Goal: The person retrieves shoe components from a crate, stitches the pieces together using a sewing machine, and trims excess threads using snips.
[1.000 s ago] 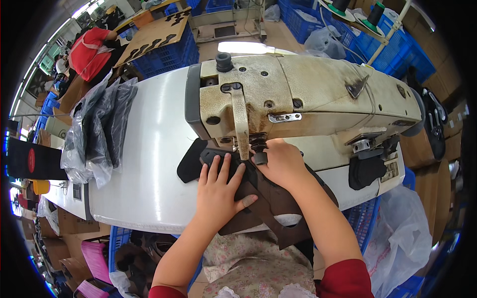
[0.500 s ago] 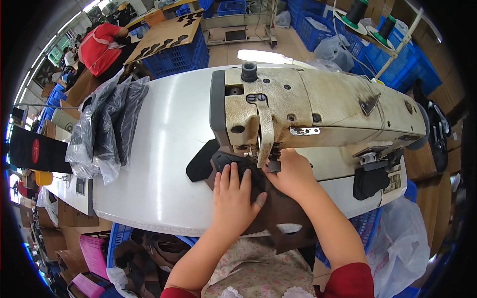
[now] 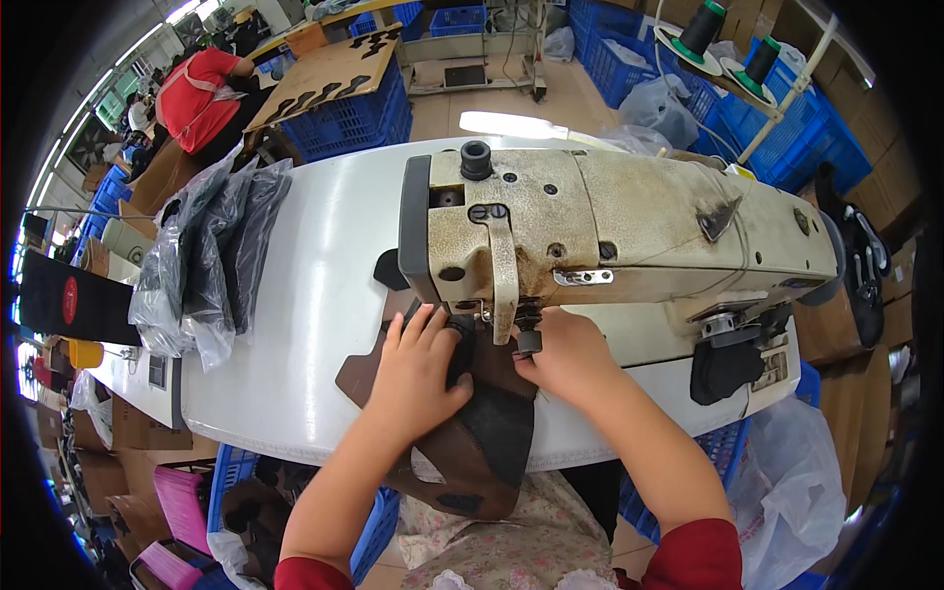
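A sewing machine [image 3: 639,211] stands before me, its needle area low at the left end of its arm. Beneath it lies a brown and black piece of leather-like material [image 3: 497,433] with cut-outs, hanging over the table's front edge. My left hand [image 3: 418,374] rests on this piece, left of the needle, with fingers spread and thumb apart beside a raised black part. Close to the needle on the right, my right hand [image 3: 570,356] has its fingers bent and its thumb at the piece's edge. The machine's black knob hides some of its fingertips.
Plastic-wrapped dark pieces [image 3: 211,256] lie on the white table [image 3: 315,393] at left. Thread spools [image 3: 703,29] stand at the upper right. Blue crates [image 3: 359,123] and a person in red [image 3: 197,98] are beyond. A clear bag [image 3: 792,472] hangs by the right edge.
The brown and black piece has turned, its lower end swinging left and more brown showing at left. My left hand has moved left and its fingers have spread. My right hand stays near the needle.
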A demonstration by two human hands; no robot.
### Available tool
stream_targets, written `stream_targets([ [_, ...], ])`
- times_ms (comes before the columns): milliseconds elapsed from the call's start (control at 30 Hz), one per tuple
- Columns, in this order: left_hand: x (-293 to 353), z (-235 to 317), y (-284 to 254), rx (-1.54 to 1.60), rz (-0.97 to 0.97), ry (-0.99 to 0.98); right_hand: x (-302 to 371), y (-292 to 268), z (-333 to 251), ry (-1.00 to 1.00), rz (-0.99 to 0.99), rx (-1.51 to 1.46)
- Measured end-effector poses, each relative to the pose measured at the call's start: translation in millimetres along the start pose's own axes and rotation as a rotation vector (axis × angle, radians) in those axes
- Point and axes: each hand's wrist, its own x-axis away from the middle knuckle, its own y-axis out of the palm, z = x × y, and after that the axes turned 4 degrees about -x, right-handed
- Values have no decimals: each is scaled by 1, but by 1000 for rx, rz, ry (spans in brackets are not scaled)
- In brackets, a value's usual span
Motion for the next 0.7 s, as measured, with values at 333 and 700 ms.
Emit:
stream_targets([
  [333, 3, 95, 10, -258, -250, -188, -15, 3, 4, 16, -294, 69],
  [700, 17, 93, 38, -342, -29, -98, 11, 23, 12, 2, 52, -10],
])
